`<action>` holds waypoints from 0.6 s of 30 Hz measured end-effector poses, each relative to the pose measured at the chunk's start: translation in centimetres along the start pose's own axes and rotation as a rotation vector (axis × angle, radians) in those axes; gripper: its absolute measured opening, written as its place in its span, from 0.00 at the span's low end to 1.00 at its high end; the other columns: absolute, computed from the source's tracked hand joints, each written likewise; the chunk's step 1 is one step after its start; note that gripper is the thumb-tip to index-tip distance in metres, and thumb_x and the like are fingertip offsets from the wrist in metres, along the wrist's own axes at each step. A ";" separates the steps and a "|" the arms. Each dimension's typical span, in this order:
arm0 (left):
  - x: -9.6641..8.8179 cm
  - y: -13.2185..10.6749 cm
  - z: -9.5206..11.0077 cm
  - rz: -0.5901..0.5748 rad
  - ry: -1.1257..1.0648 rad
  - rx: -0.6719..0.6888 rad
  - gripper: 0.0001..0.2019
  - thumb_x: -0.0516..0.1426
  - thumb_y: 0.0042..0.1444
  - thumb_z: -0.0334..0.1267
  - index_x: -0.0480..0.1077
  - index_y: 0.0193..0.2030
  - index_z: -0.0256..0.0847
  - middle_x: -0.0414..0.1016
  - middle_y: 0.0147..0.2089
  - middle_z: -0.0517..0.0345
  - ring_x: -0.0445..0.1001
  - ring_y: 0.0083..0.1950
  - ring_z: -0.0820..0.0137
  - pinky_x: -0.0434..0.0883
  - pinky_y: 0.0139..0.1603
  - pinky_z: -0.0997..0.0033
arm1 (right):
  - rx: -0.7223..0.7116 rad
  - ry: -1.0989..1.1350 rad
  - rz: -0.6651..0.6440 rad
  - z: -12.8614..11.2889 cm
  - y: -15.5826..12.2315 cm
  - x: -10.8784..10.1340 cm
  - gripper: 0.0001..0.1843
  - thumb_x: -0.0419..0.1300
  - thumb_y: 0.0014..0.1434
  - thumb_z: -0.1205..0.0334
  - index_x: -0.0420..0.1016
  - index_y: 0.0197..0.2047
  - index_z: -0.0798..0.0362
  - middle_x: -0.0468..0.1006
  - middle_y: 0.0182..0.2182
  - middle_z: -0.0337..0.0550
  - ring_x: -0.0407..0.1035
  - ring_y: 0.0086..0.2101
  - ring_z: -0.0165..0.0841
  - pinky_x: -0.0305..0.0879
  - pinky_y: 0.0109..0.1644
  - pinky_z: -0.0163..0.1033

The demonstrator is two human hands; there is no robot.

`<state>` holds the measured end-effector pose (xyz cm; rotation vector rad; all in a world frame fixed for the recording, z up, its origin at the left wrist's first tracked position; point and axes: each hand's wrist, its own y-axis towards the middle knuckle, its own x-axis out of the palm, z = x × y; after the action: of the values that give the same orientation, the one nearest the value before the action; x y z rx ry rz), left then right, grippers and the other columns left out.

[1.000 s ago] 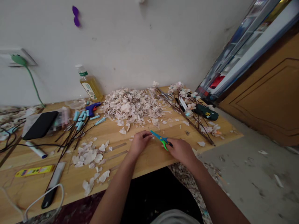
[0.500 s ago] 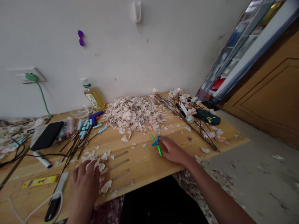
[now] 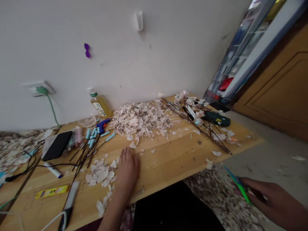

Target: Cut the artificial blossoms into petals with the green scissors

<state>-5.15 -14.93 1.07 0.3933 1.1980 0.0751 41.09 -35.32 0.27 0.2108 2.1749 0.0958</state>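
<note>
My left hand (image 3: 128,168) lies low on the wooden table (image 3: 166,160), palm down with its fingers stretched forward; nothing shows in it, though its underside is hidden. Just left of it are scattered pale petal-like flakes (image 3: 101,171). Beyond its fingertips rises a large heap of similar flakes (image 3: 141,120). Off the table's right front edge, my right hand (image 3: 271,195) is closed around a slim bright green and blue tool (image 3: 240,187), held in the air over the floor. Motion blurs that tool, so its exact kind is unclear.
Dark sticks with light-blue ends (image 3: 90,144), a blue glue gun (image 3: 103,125), a black phone (image 3: 57,146), a marker (image 3: 53,170), and a yellow box (image 3: 51,191) lie left. A bottle (image 3: 101,104) stands behind. Flowered twigs (image 3: 204,131) and a dark green tool (image 3: 218,118) lie right.
My right hand has moved right and down off the table, carrying the green and blue tool. My left hand has shifted right and forward from the scattered flakes. The view has shifted slightly.
</note>
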 end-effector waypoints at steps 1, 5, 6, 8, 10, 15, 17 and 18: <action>0.6 1.4 0.6 -0.021 -0.012 -0.023 0.25 0.51 0.65 0.40 0.63 0.64 0.27 0.66 0.65 0.30 0.62 0.69 0.46 0.62 0.67 0.43 | 0.072 -0.001 -0.017 0.9 -1.0 -0.9 0.15 0.65 0.55 0.45 0.82 0.46 0.34 0.84 0.41 0.51 0.80 0.35 0.42 0.74 0.34 0.40; 2.1 5.1 1.9 -0.106 -0.086 0.005 0.20 0.49 0.63 0.32 0.67 0.61 0.30 0.73 0.58 0.34 0.69 0.62 0.50 0.67 0.63 0.46 | 0.211 -0.035 0.079 1.4 -2.4 -1.1 0.20 0.62 0.53 0.38 0.81 0.44 0.37 0.84 0.42 0.51 0.80 0.39 0.48 0.78 0.38 0.46; 2.1 5.3 2.0 -0.108 -0.124 0.003 0.20 0.49 0.62 0.30 0.68 0.59 0.32 0.74 0.56 0.36 0.71 0.60 0.51 0.68 0.62 0.46 | 0.209 -0.032 0.092 0.8 -2.4 -0.5 0.21 0.62 0.53 0.37 0.81 0.44 0.38 0.84 0.42 0.51 0.80 0.40 0.49 0.78 0.40 0.47; 1.9 5.3 2.0 -0.107 -0.262 -0.044 0.21 0.49 0.60 0.29 0.70 0.58 0.34 0.76 0.52 0.39 0.73 0.57 0.53 0.69 0.60 0.47 | 0.202 0.013 0.062 -1.0 -1.9 1.0 0.24 0.62 0.53 0.36 0.81 0.44 0.43 0.84 0.44 0.52 0.80 0.42 0.50 0.78 0.41 0.48; 1.6 4.9 2.1 -0.139 -0.514 -0.150 0.20 0.52 0.58 0.32 0.70 0.57 0.36 0.78 0.50 0.42 0.76 0.53 0.55 0.71 0.58 0.48 | 0.181 0.099 0.051 -3.8 -0.8 2.8 0.25 0.61 0.55 0.36 0.80 0.44 0.46 0.84 0.45 0.53 0.79 0.43 0.49 0.78 0.44 0.47; 2.4 4.1 4.2 -0.397 -1.389 -0.434 0.19 0.60 0.51 0.37 0.72 0.51 0.39 0.81 0.44 0.46 0.80 0.46 0.62 0.74 0.54 0.55 | 0.150 0.497 -0.049 -12.2 5.3 8.1 0.18 0.60 0.61 0.46 0.76 0.49 0.48 0.82 0.46 0.51 0.77 0.47 0.46 0.74 0.54 0.51; 3.4 4.3 5.4 -0.423 -1.525 -0.464 0.21 0.62 0.45 0.32 0.72 0.49 0.38 0.81 0.43 0.47 0.80 0.43 0.63 0.75 0.50 0.58 | 0.109 0.660 -0.034 -15.0 8.9 10.4 0.18 0.61 0.60 0.47 0.75 0.50 0.47 0.81 0.46 0.51 0.77 0.45 0.45 0.75 0.51 0.52; 4.0 4.5 6.0 -0.408 -1.536 -0.468 0.21 0.61 0.43 0.30 0.72 0.48 0.39 0.81 0.41 0.48 0.80 0.41 0.64 0.76 0.47 0.60 | 0.076 0.699 0.000 -16.1 10.7 11.4 0.18 0.62 0.59 0.48 0.75 0.50 0.47 0.81 0.46 0.50 0.77 0.44 0.44 0.75 0.51 0.52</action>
<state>2.51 -11.25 0.85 -0.2452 -0.2957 -0.2656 22.73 -22.56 1.92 0.2457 2.8774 0.0962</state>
